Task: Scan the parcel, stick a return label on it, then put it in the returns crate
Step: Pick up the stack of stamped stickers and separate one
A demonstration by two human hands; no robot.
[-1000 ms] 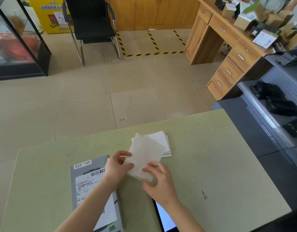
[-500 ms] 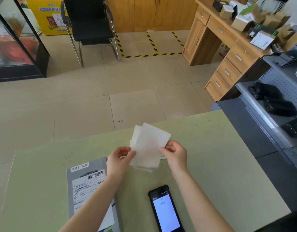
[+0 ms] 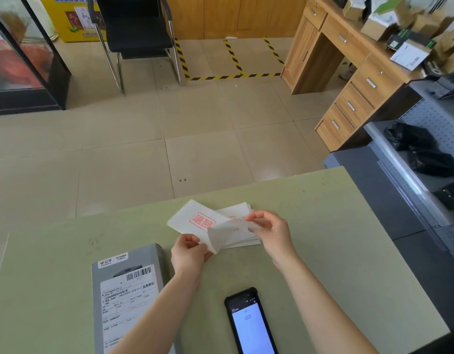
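Ahead of you, past the green table (image 3: pixel 323 251), a black chair (image 3: pixel 136 29) on chrome legs stands on the tiled floor (image 3: pixel 118 139). Yellow-and-black hazard tape (image 3: pixel 231 76) runs along the floor beside it. To your right sits a wooden desk (image 3: pixel 353 80) with drawers, its top crowded with cardboard boxes (image 3: pixel 379 24). Nearer, black plastic bags (image 3: pixel 422 149) lie on a grey perforated shelf (image 3: pixel 430 116). Far left, you've got a glass display cabinet (image 3: pixel 19 60) and a yellow carton (image 3: pixel 67 19).

The parcel (image 3: pixel 129 300) and phone (image 3: pixel 251 323) run off the bottom edge (shipping-label text illegible).
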